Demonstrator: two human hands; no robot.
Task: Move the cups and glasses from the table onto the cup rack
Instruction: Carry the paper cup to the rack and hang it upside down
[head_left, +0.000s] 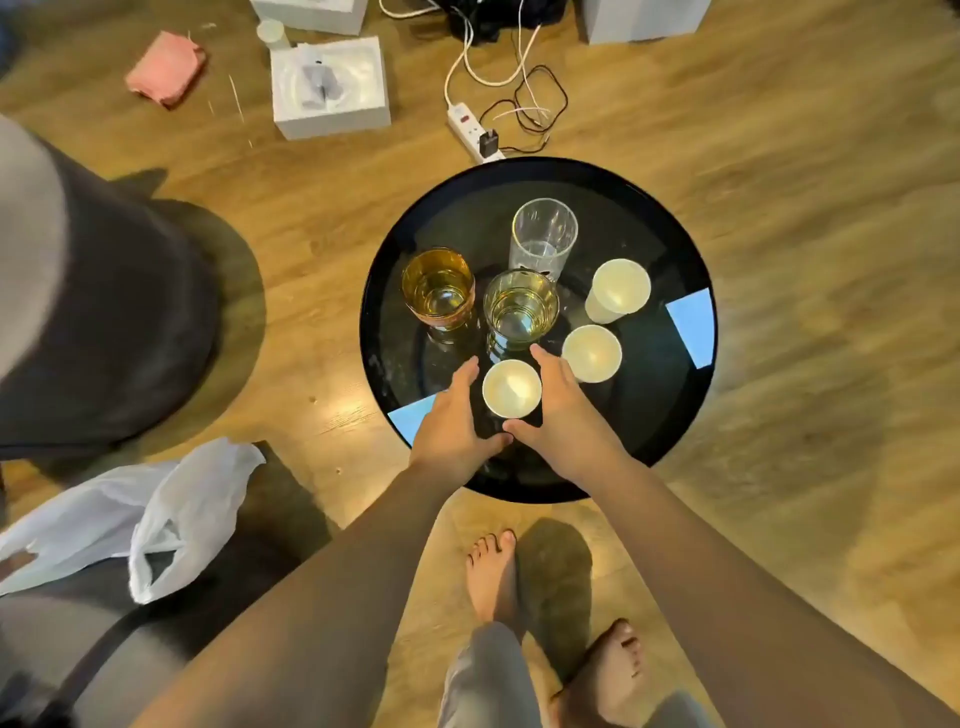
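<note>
Place: home, prob. a living rm.
Floor: wood-look laminate (779, 156), person's bare feet (493, 577) on it.
Furniture: small round black glass-top side table (649, 457) w/ drinking glasses and paper cups.
Power: white power strip (470, 127) w/ charger and loose cables on floor.
Clutter: open white box (332, 88), pink cloth (166, 67), white plastic bag (171, 514).

On the round table (537, 171) before you: nearest paper cup (511, 388) sits between your left hand (449, 423) and right hand (563, 410). Two more paper cups (592, 353) to its right; three glasses (521, 306) behind. Power strip (470, 127) on floor beyond table.
</note>
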